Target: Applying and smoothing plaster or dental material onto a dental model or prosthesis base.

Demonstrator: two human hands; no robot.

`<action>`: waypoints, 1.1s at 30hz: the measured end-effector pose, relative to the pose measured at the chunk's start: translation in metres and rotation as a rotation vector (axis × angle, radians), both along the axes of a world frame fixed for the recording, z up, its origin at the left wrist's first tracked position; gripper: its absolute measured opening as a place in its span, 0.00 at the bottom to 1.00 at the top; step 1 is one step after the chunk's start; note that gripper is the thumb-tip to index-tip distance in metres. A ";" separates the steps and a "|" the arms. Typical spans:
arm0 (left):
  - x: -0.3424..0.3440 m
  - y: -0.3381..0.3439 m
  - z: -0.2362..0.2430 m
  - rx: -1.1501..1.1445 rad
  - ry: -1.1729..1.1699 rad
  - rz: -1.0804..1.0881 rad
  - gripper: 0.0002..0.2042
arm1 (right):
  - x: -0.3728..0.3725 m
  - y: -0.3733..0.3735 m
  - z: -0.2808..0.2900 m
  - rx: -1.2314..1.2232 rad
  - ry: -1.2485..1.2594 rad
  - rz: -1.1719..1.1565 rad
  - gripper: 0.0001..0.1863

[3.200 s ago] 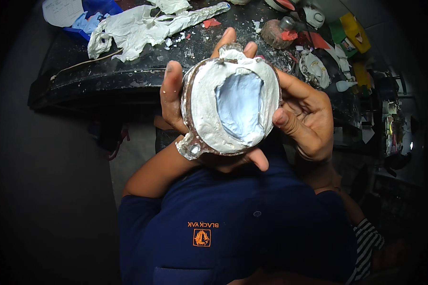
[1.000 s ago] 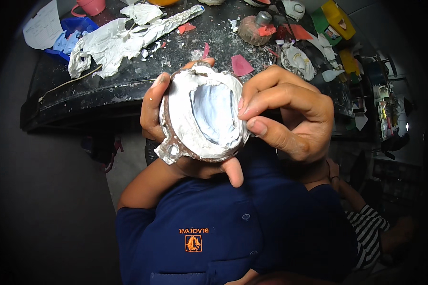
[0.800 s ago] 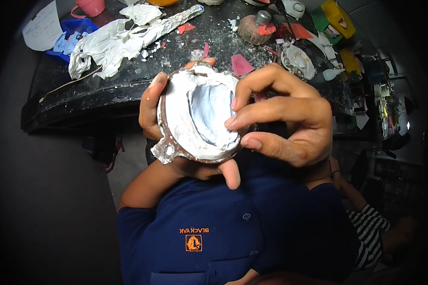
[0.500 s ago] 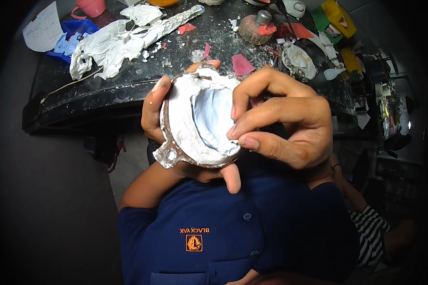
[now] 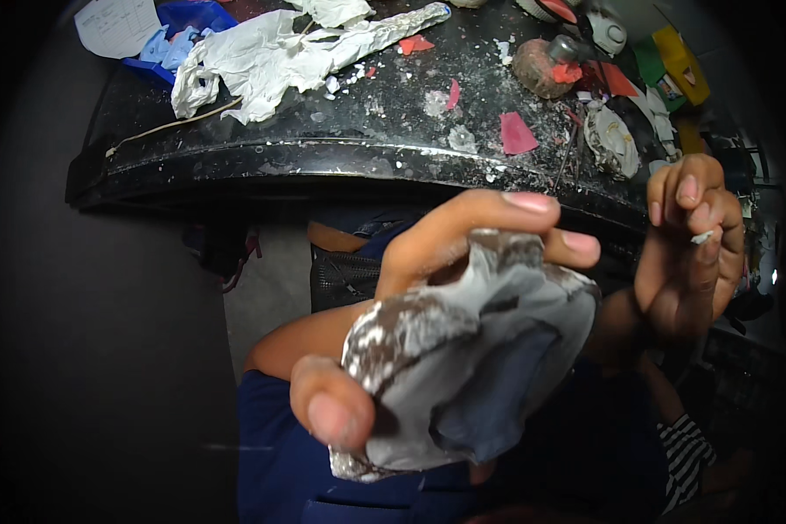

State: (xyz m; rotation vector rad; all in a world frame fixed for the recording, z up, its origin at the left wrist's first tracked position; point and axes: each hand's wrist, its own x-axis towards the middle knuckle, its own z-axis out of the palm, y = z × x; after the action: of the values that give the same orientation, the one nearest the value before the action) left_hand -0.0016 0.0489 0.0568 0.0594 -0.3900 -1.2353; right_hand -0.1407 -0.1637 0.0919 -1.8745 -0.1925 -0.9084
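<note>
The person's right hand (image 5: 685, 269) has just come away from the rim it was pinching a moment ago and is now raised off to the right, well apart from the work. Its fingers are curled and closed, with a tiny white crumb (image 5: 702, 237) at the tips of thumb and finger; my judgement is that this bit was picked off the rim, so that pinch seems finished. The left hand (image 5: 415, 253) keeps its grasp on the round frame (image 5: 465, 367), a brown metal ring filled with white, plaster-like material. That frame is held in the air in front of the navy shirt (image 5: 271, 445), lower and nearer the camera than before, and tipped so that its face lies in shadow. One digit of the left hand presses the near-left edge while two fingertips show beyond the far edge. The pale blue hollow (image 5: 491, 406) in the white filling is visible but slightly blurred, so I cannot tell how clean its border is. Behind, white crumbs and a flat pink piece (image 5: 517, 134) lie on the black worktop (image 5: 262, 159).
</note>
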 end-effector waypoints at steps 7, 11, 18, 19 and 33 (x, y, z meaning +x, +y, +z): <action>0.029 -0.027 -0.031 0.163 -0.010 -0.079 0.54 | -0.003 -0.019 -0.014 0.060 -0.004 -0.070 0.13; 0.036 -0.032 -0.038 0.224 -0.159 -0.053 0.53 | -0.002 -0.007 -0.013 0.024 0.036 -0.126 0.10; 0.036 -0.025 -0.049 0.212 -0.055 -0.046 0.54 | 0.003 0.005 -0.007 0.021 0.030 -0.136 0.08; 0.034 -0.025 -0.052 0.224 -0.025 -0.027 0.54 | 0.003 0.005 -0.007 0.012 0.037 -0.142 0.07; 0.023 -0.045 -0.079 0.146 -0.731 0.642 0.59 | -0.035 -0.026 -0.011 0.100 -0.003 -0.440 0.06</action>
State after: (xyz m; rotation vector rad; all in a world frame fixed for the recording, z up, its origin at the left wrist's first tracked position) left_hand 0.0217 0.0040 -0.0219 0.7210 -0.8342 -0.5646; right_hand -0.1754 -0.1898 0.0809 -1.8529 0.2713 -1.1917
